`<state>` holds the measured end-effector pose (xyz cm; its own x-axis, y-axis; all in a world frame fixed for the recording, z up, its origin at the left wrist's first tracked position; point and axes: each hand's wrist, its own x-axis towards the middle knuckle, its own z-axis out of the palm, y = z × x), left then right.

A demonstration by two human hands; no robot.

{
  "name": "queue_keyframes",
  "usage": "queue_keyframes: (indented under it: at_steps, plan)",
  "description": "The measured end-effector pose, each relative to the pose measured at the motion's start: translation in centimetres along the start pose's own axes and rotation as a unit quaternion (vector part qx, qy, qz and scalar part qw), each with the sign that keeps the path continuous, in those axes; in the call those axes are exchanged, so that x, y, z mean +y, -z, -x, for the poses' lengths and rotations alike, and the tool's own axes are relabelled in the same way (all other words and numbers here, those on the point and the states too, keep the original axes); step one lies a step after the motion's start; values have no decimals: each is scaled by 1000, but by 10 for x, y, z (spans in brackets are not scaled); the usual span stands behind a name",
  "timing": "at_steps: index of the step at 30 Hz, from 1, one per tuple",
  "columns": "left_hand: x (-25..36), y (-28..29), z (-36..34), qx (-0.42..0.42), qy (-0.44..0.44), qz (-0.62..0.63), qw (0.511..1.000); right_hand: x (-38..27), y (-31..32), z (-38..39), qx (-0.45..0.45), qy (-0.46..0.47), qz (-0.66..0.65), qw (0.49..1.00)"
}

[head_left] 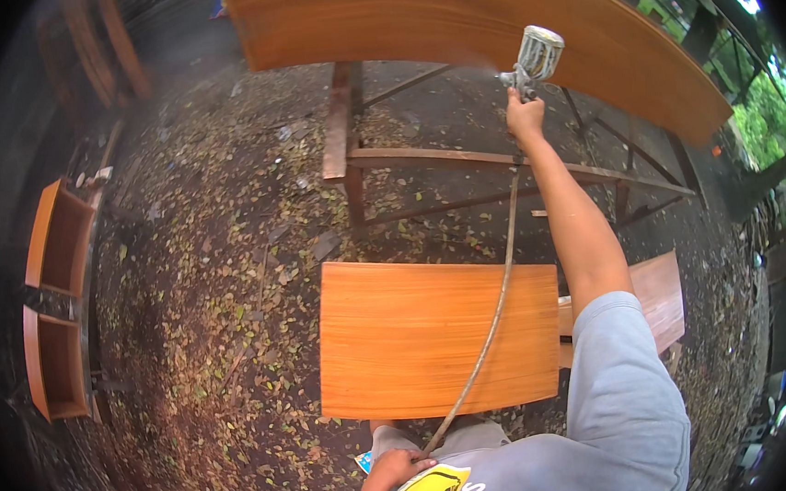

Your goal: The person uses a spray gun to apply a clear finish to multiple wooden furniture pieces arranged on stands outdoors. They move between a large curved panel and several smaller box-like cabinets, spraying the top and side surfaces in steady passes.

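My right hand (525, 117) is raised on an outstretched arm, gripping a spray gun (533, 57) with a metal cup on top. A pale mist leaves its nozzle toward the long, glossy orange-brown board (448, 10) at the top of the view. Low at my waist, my left hand (401, 467) grips the hose (484, 340), which runs up across a rectangular orange wood panel (418, 331) in front of me toward the gun.
The long board rests on a wooden trestle (432, 155). At left, two open wooden boxes (65, 239) sit on a support. Upright boards (92, 52) stand at upper left, a paler board (656, 299) lies right of the panel, and fallen leaves cover much of the ground.
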<state>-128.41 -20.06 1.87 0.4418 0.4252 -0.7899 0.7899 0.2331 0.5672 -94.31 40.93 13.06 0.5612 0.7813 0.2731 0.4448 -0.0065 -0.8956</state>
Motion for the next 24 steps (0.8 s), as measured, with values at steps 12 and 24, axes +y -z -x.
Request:
queue_keyframes:
  at_steps: [12,24]
  plan:
    - [89,22,-23,-13,-10,-79,997,64,227,-68,208,-65,154,964]
    - [66,2,-26,-16,-38,-136,990,97,391,-11,212,-54,317,923]
